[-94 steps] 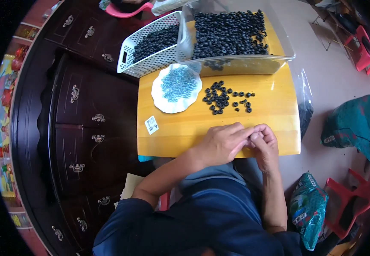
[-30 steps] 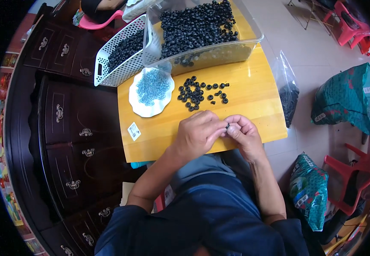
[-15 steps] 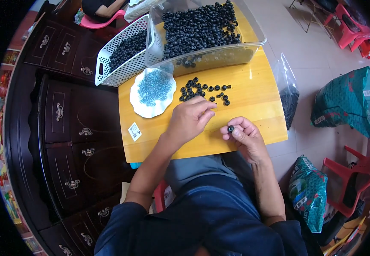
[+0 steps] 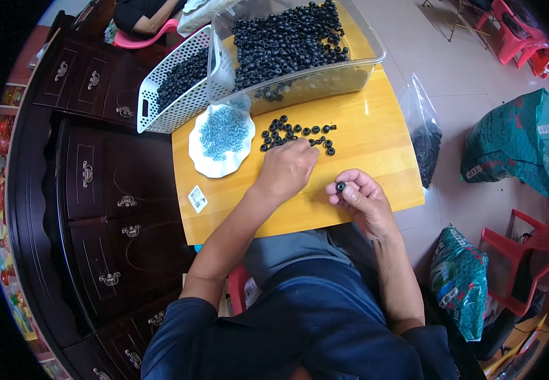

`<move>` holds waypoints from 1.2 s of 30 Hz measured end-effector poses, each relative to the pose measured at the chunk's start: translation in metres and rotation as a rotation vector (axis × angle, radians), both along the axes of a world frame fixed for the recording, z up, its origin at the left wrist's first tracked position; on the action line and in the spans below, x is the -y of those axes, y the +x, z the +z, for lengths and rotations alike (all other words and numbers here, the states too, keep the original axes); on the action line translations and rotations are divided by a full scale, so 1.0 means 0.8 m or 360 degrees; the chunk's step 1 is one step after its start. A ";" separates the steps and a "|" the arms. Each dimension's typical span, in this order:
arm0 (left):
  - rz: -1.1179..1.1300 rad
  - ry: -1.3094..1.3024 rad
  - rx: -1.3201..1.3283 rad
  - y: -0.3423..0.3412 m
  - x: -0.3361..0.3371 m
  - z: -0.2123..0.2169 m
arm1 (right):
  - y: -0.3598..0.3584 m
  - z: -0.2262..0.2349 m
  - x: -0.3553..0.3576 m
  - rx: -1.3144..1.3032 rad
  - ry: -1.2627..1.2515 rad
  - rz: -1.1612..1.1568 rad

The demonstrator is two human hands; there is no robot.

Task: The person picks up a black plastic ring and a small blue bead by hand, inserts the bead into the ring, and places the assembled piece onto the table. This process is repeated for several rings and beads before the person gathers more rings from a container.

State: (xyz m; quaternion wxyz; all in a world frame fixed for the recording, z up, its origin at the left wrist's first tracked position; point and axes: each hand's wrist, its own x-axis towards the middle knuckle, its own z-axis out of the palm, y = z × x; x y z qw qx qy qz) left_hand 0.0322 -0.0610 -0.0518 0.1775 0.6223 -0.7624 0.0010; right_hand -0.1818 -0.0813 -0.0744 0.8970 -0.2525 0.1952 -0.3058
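My right hand (image 4: 368,201) pinches a small black ring-shaped part (image 4: 341,187) between thumb and fingers, its round hole facing up. My left hand (image 4: 287,168) reaches to the near edge of a loose group of small black parts (image 4: 275,135) on the yellow table (image 4: 223,218). Its fingers are curled together and pointing down; what they grip, if anything, is hidden under them. Beside the group, to the left, a white scalloped plate (image 4: 214,170) carries many tiny clear-blue pieces (image 4: 222,132).
A clear plastic bin (image 4: 312,83) and a white perforated basket (image 4: 151,117), both with black parts, stand at the table's far side. A white label (image 4: 197,199) lies at the left. Dark drawers (image 4: 87,168) flank the left; teal bags (image 4: 509,145) and a red chair (image 4: 540,244) the right.
My left hand has moved slightly right and away from me, its fingers turning down onto the black parts. The right hand keeps its hold on the ring-shaped part. The whole view has shifted slightly.
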 end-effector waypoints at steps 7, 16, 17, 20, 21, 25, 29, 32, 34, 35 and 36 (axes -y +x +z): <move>0.0176 0.0100 -0.0528 -0.007 -0.013 0.015 | 0.001 -0.001 0.001 -0.0003 0.0009 -0.0007; 0.0049 0.0192 -0.1364 -0.037 -0.041 0.057 | 0.002 -0.004 -0.001 -0.0021 -0.0019 -0.0017; 0.0024 0.0188 -0.1363 -0.038 -0.041 0.054 | 0.002 -0.004 -0.002 -0.0022 -0.0020 -0.0019; -0.0004 0.0141 -0.1419 -0.047 -0.042 0.051 | 0.003 -0.001 -0.004 -0.0058 -0.0035 -0.0028; -0.0007 0.0143 -0.1420 -0.049 -0.043 0.051 | 0.003 -0.002 -0.004 -0.0058 -0.0017 -0.0040; -0.0030 0.0100 -0.1417 -0.052 -0.044 0.050 | 0.004 -0.002 -0.005 -0.0056 0.0010 -0.0059; -0.0059 0.0057 -0.1384 -0.050 -0.045 0.043 | 0.004 -0.003 -0.005 -0.0030 -0.0019 -0.0038; -0.0073 0.0040 -0.1369 -0.049 -0.045 0.039 | 0.004 -0.004 -0.005 -0.0025 -0.0004 -0.0045; -0.0076 0.0026 -0.1311 -0.047 -0.045 0.039 | 0.004 -0.006 -0.005 -0.0007 0.0017 -0.0057; -0.0078 0.0011 -0.1254 -0.047 -0.045 0.040 | 0.005 -0.005 -0.006 -0.0007 0.0017 -0.0056; -0.0078 0.0011 -0.1254 -0.047 -0.045 0.041 | 0.005 -0.003 -0.006 -0.0004 0.0028 -0.0069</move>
